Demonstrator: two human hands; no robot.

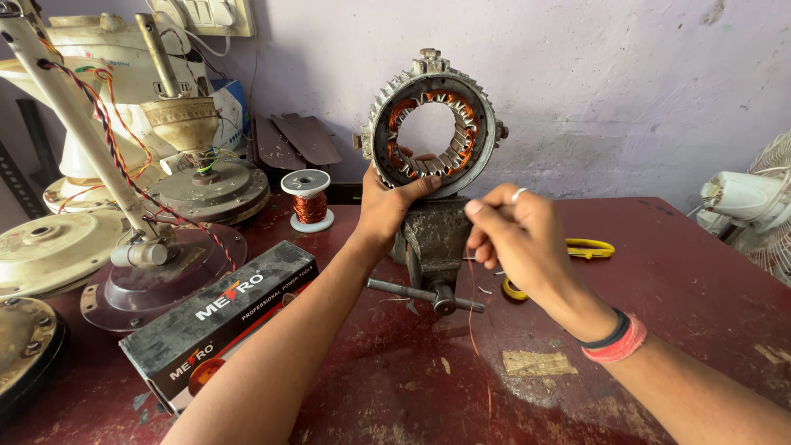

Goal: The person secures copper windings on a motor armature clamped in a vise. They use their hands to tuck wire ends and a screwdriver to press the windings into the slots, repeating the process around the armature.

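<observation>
Now, left hand (pixel 391 206): fingers clamped on the stator (pixel 430 124) in the bench vise (pixel 432 243).
Right hand (pixel 519 239): fingers pinched together on copper wire (pixel 471 317).
Risk: the thin wire could kink or snap if tugged.

White fan (pixel 754 206) cut off at right edge

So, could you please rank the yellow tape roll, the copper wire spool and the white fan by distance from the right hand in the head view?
1. Yellow tape roll, just under the right hand.
2. Copper wire spool, far left, beyond the vise.
3. White fan, at the right edge; close to the spool's distance, slightly farther.
</observation>
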